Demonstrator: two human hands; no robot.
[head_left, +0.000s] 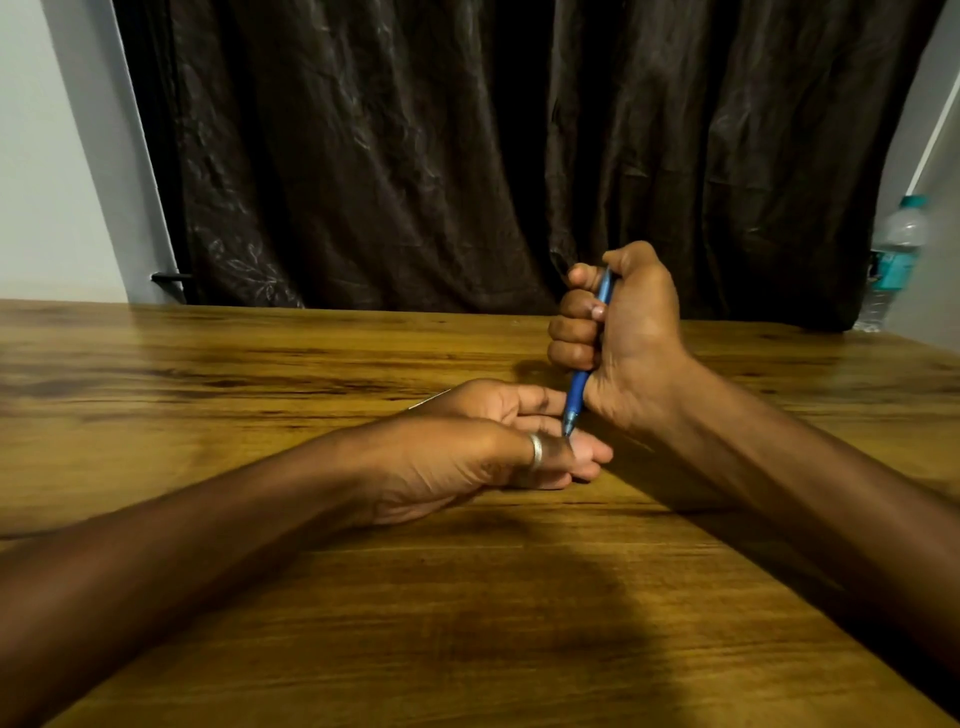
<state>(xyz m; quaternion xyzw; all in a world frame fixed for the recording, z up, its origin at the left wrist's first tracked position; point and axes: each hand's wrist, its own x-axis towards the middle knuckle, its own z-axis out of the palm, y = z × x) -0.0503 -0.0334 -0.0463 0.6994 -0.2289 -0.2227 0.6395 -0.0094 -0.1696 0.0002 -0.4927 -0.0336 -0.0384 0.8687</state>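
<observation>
A: Item one, pen (579, 387): blue, centre right of frame, tip down. The right grip (623, 338) is fisted tight round its barrel.

B: Left grip (483, 452)?

A: Resting on the bench (260, 364), centre of frame, wearing a ring (536, 451). Its fingers curl loosely at the pen's tip; whether they pinch it, cannot tell.

B: Handling note?

A: Judged: hold the barrel steady and work the tip lightly, so the point does not jab skin.

B: Containers?

A: One bottle (896, 254), right edge of frame, capped, clear. Contents cannot be made out.
</observation>
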